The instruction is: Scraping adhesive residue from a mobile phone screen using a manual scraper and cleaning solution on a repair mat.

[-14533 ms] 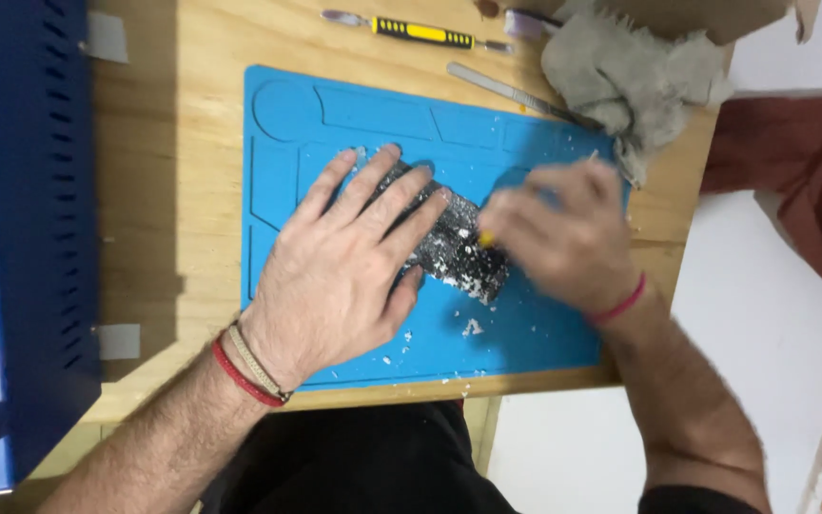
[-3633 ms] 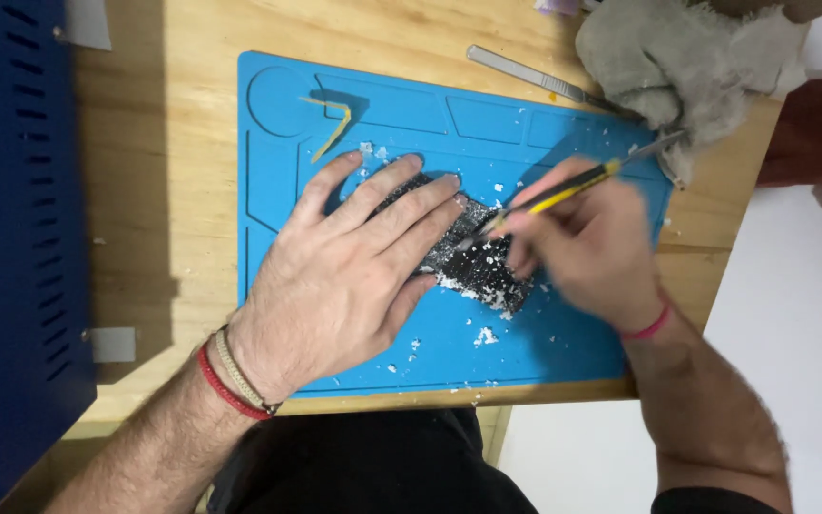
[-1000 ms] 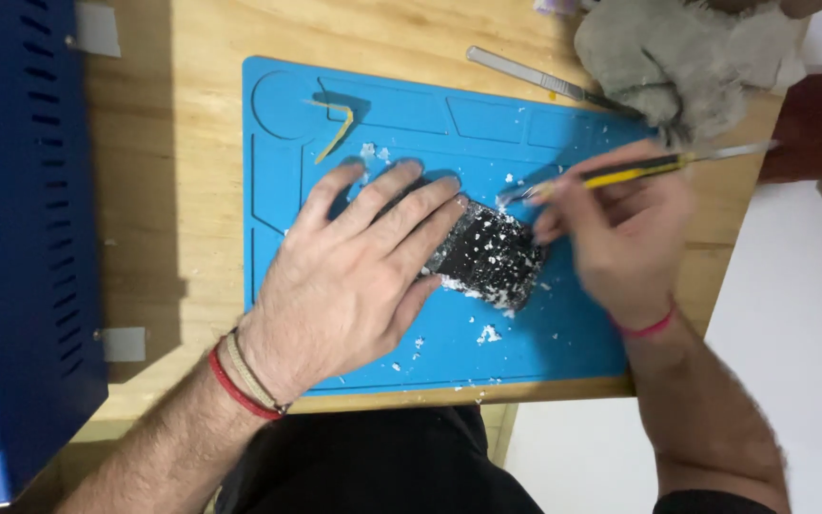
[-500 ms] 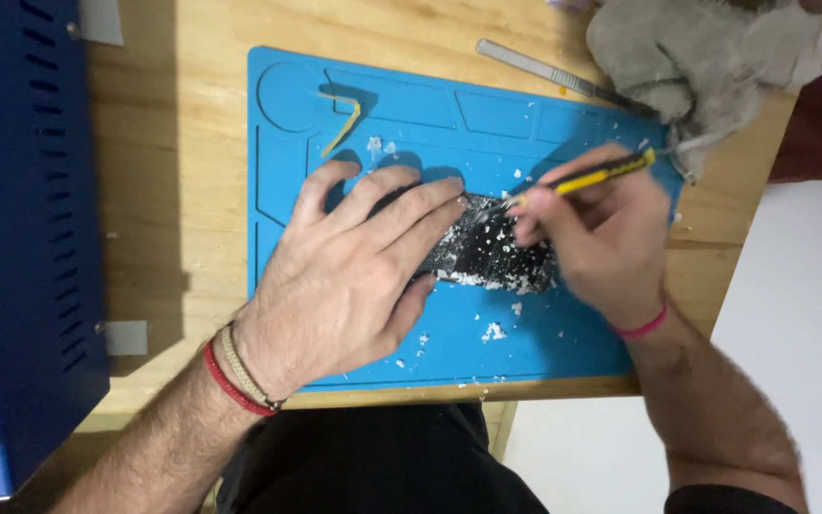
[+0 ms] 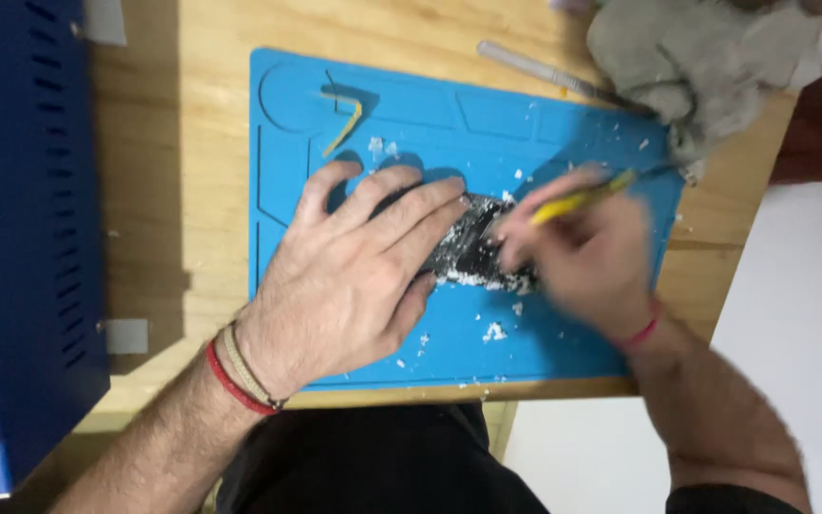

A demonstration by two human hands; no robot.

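Left hand [image 5: 354,276] still flat, fingers spread, pinning the phone [image 5: 478,252]; right hand [image 5: 577,252] gripping the yellow tool [image 5: 582,195] dropped back down, scraping again.

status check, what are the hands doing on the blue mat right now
Left hand flat on the dark device, pinning it. Right hand, blurred, gripping yellow tool at device's edge. White flakes litter blue mat.

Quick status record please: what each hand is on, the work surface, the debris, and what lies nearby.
left hand: flat on the dark slab, pinning it
right hand: blurred; grip on a yellow-handled tool, tip at the slab
surface: blue mat on wooden table
debris: white flakes on mat and slab
nearby: grey cloth, grey tool, yellow bent strip, blue case
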